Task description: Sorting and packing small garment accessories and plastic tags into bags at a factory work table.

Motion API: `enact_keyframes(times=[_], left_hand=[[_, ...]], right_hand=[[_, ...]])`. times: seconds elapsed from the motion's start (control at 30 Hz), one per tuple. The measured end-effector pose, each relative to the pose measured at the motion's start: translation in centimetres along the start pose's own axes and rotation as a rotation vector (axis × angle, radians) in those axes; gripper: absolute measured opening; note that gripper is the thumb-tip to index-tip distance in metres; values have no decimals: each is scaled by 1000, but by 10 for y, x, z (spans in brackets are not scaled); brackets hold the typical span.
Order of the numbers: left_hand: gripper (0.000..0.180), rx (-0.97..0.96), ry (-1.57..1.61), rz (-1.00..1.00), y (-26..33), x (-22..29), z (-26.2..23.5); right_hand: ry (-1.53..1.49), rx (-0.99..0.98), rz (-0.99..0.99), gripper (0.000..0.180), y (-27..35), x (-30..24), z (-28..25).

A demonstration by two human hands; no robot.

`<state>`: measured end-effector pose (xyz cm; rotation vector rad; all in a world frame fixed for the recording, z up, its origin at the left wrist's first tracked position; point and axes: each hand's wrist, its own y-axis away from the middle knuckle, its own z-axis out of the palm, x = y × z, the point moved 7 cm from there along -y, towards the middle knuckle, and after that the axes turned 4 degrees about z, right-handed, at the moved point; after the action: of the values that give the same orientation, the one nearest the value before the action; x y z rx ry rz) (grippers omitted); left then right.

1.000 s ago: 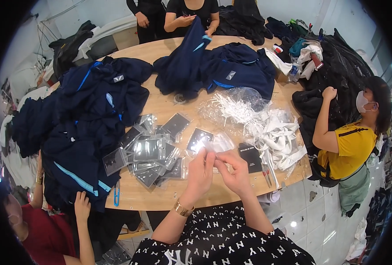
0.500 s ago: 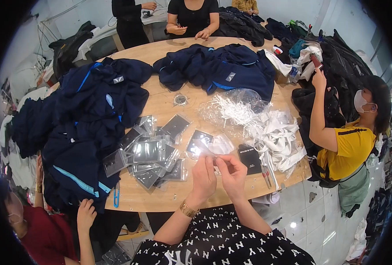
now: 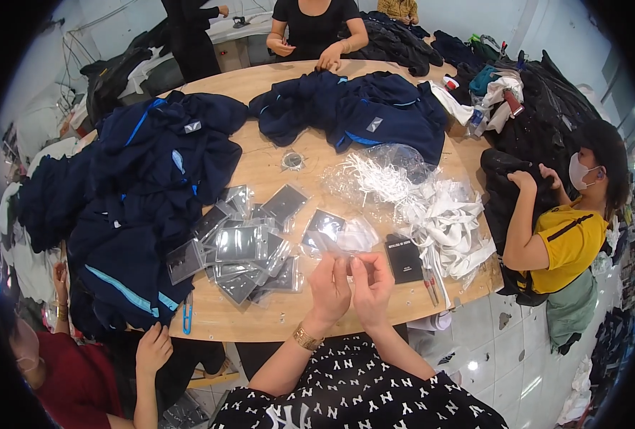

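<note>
My left hand (image 3: 330, 289) and my right hand (image 3: 372, 286) meet over the table's near edge, thumbs side by side and fingers pinched. Between them is the edge of a small clear plastic bag (image 3: 326, 242); the gripped part is mostly hidden by my fingers. Just beyond lie a dark card in a clear sleeve (image 3: 324, 223) and a whitish translucent piece (image 3: 358, 234). To the left spreads a heap of dark cards in clear zip bags (image 3: 241, 244). A black card stack (image 3: 403, 259) sits right of my right hand.
White tapes (image 3: 450, 229) and white strings (image 3: 382, 179) pile up at right, beside red-handled scissors (image 3: 430, 286). Navy garments (image 3: 146, 164) cover the left, with another navy pile (image 3: 375, 107) at the back. A blue snipper (image 3: 187, 314) lies near the front edge. Other people work around the table.
My hands stay together, with the fingers slightly shifted and the right hand a little closer in. The person in yellow has lowered an arm to dark cloth. The person at left moved a hand right.
</note>
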<state>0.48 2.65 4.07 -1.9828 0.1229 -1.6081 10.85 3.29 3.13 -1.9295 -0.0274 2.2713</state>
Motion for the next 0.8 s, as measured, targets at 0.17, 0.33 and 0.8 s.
enact_keyframes(times=[0.17,0.33,0.8], left_hand=[[12,-9,-104,71,1,0,-1],[8,-31,-111,84,-10,5,-8],[10,-222,-310,168,-9,16,2]], right_hand=[[-60,48,14,4,3,0,1],[-3,-105,-31,5,-12,-10,1],[595,103,-408,7,-14,-27,-18]])
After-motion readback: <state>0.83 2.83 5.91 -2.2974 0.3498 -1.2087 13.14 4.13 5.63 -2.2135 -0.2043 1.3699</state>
